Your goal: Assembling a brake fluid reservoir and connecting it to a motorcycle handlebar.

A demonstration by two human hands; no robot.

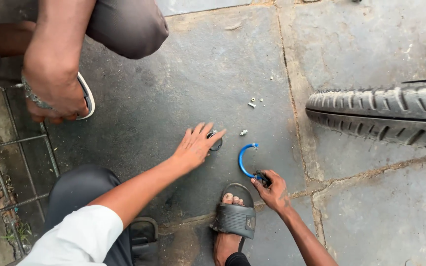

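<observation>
Fingers of your left hand are spread flat and wide, the tips resting on a small round dark cap on the stone floor; nothing is gripped there. Your right hand is pinched shut on the dark end of a curved blue tube, which arcs up from your fingers toward the space just right of your left fingertips. By the look of it, you are at the gathering stage: one part held, the next being reached for. The next move seems to call for closing the left fingers around the cap without nudging it away, then bringing it across to the tube end.

Just beyond your left fingertips lies a small screw, and farther out a cluster of tiny metal bits. Below your right hand sits your sandalled foot. Well out to the right lies a treaded tyre. Far beyond your left hand, another person's hand hangs over a white-rimmed shoe, beside a metal grate.
</observation>
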